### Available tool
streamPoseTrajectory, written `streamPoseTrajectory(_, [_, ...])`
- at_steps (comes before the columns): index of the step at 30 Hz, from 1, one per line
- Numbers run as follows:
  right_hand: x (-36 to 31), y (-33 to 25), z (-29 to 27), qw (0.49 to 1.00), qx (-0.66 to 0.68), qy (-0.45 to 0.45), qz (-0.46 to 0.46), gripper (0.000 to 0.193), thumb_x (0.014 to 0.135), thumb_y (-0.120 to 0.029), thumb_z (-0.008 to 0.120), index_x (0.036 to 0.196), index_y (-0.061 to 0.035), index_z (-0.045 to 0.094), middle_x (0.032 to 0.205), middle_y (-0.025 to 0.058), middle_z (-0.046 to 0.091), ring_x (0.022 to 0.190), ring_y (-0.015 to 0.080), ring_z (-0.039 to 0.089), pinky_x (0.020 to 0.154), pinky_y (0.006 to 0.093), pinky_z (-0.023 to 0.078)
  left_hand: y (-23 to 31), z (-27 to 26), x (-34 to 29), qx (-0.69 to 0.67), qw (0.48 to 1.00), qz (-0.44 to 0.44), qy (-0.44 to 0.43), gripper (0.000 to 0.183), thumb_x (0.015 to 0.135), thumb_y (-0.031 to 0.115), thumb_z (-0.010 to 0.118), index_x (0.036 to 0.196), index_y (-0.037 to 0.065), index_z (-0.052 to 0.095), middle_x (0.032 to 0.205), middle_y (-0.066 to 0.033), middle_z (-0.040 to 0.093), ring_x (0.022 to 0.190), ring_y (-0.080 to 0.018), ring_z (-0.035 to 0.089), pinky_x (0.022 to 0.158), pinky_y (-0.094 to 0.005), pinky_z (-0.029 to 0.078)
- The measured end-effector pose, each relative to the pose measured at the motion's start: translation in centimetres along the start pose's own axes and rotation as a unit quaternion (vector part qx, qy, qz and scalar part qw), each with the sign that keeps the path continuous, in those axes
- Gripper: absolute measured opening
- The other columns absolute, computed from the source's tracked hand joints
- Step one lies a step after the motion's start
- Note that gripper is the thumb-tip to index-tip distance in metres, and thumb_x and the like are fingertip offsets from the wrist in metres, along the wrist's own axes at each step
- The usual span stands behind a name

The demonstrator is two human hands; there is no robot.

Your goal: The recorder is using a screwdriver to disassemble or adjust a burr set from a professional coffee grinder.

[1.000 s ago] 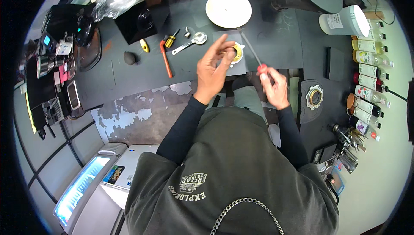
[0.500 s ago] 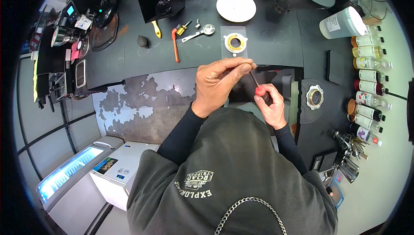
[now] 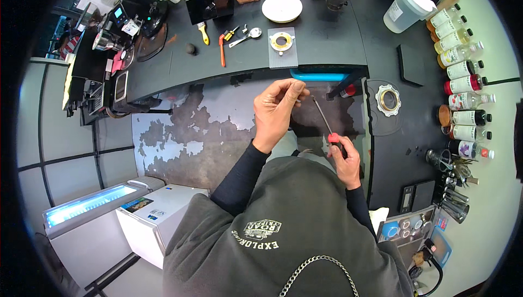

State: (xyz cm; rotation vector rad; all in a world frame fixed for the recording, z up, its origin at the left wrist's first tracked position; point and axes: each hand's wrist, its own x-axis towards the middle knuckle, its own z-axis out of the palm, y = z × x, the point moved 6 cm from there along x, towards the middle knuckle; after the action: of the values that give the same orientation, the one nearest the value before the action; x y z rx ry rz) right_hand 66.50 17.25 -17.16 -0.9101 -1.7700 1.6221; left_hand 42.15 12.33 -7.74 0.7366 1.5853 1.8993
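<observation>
My right hand is closed round the red and black handle of a screwdriver, whose thin metal shaft slants up and to the left. Close to the shaft's tip is my left hand, thumb and fingertips pinched together. Whatever those fingertips hold, if anything, is too small to make out. Both hands are in front of the counter's edge, above the floor. Beyond them, a white ring-shaped part with a brass-coloured centre lies on a grey mat.
On the counter lie an orange-handled tool, a measuring spoon, a yellow-handled brush and a white plate. A scalloped metal ring lies on the right-hand counter. Several bottles line the right wall.
My right hand has drawn back toward me with the screwdriver, so its tip has come away from my left fingertips. The view has shifted, showing more floor and a blue bar under the counter.
</observation>
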Motion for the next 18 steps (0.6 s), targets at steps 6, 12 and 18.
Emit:
streamPoseTrajectory(6, [-2.5,0.6,-1.5,0.998,0.057,-0.019,0.018,0.032,0.102,-0.020,0.068,0.124,0.0033,0.066,0.097,0.0038,0.062,0.075,0.0097,0.061,0.070,0.0263,0.050,0.4,0.2,-3.2,-0.003,0.999,-0.007,0.039,0.020,0.103,0.020,0.069,0.110,0.002,0.074,0.094,-0.0064,0.077,0.081,-0.0086,0.068,0.070,-0.0234,0.055])
streamPoseTrajectory(12, [-1.4,-1.6,-0.7,0.998,0.032,-0.055,-0.008,0.033,0.105,-0.023,0.064,0.126,0.0021,0.064,0.092,0.0021,0.062,0.080,0.0098,0.060,0.075,0.0257,0.049,-0.3,-0.5,-4.7,-0.015,0.999,-0.030,0.036,0.019,0.101,0.019,0.072,0.111,0.003,0.075,0.096,-0.0055,0.077,0.081,-0.0072,0.067,0.071,-0.0219,0.054])
streamPoseTrajectory(18, [-1.1,-1.9,1.3,0.995,0.050,-0.086,-0.006,0.032,0.104,-0.023,0.066,0.125,0.0009,0.065,0.090,0.0008,0.061,0.078,0.0090,0.061,0.073,0.0251,0.048,-0.4,-1.3,-5.1,0.028,0.999,-0.016,0.030,0.018,0.102,0.020,0.071,0.105,0.003,0.075,0.090,-0.0021,0.074,0.075,-0.0054,0.062,0.070,-0.0219,0.053])
